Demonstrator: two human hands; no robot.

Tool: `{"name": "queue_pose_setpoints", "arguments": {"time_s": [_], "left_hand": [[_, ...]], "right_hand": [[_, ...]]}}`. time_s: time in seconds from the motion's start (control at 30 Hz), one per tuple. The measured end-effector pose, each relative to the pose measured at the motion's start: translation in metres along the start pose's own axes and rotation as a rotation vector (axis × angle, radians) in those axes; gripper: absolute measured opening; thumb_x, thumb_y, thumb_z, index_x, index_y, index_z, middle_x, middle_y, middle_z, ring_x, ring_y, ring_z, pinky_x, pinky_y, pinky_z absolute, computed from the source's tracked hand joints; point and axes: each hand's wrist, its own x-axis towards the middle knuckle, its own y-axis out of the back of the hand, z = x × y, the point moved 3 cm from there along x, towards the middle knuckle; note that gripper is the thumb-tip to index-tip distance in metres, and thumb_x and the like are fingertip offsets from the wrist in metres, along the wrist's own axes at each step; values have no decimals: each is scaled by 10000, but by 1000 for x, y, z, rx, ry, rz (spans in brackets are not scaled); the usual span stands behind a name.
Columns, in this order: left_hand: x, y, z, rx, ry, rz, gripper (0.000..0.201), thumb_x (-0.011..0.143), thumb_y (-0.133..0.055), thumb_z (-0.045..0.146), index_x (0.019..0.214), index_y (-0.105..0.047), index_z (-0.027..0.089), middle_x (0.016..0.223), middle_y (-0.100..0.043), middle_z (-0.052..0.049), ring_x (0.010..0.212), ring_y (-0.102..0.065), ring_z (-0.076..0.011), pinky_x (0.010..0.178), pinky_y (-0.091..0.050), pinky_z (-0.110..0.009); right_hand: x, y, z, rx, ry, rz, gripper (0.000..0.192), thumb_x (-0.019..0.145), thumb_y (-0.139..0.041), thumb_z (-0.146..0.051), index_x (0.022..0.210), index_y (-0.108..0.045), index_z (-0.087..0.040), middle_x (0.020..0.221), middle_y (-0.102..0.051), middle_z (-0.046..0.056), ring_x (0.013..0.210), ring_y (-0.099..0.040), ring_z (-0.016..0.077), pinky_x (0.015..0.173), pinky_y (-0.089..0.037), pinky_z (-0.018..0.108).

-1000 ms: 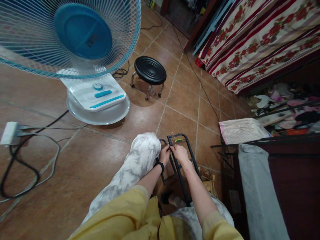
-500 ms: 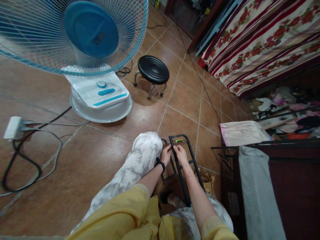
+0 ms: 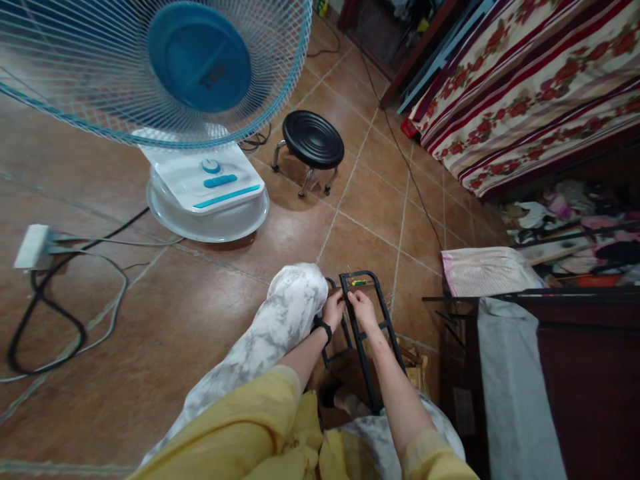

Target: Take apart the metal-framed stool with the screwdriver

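Hands: left hand (image 3: 333, 308), right hand (image 3: 363, 308) gripping black frame (image 3: 383, 308); no legible writing.

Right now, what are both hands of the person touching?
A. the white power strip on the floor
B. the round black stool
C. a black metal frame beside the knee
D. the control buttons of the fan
C: the left hand and the right hand meet on a bar of the black metal frame, close to the person's raised knee; the stool and the fan stand further away on the floor.

One fan (image 3: 165, 100), one stool (image 3: 313, 139), perhaps two frames (image 3: 367, 333).
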Motion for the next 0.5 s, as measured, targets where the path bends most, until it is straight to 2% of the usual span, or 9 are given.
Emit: {"name": "queue_pose_setpoints", "arguments": {"time_s": [0.13, 0.27, 0.37, 0.5], "left_hand": [[2, -4, -5, -101, 45, 19, 532, 700, -520, -6, 1184, -594, 203, 1137, -655, -37, 1094, -571, -215, 1002, -403, -402], [3, -6, -3, -228, 85, 46, 616, 697, -496, -37, 1270, -517, 187, 1160, -643, -61, 1116, -565, -194, 1030, -381, -400], [2, -5, 1, -225, 92, 39, 700, 689, -479, -65, 1342, -431, 180, 1153, -646, -76, 1106, -573, -179, 1030, -382, -378], [0, -1, 5, -160, 90, 31, 811, 693, -475, -74, 1422, -278, 222, 1105, -670, -48, 1098, -578, -165, 989, -416, -350]], "right_hand": [[-1, 2, -12, -254, 19, 9, 397, 827, -411, -534, 628, -478, -196, 598, -458, -40, 599, -443, 119, 551, -311, 208], [-3, 2, -21, -538, 6, 11, 408, 908, -325, -477, 773, -589, -198, 901, -590, 39, 827, -542, 152, 658, -355, 226], [-8, 0, -23, -590, -37, -9, 481, 949, -225, -458, 868, -628, -208, 998, -610, 66, 909, -570, 167, 716, -378, 243], [-11, -2, -26, -598, -98, -12, 571, 945, -177, -515, 915, -650, -197, 1029, -635, 106, 949, -592, 206, 753, -397, 276]]}}
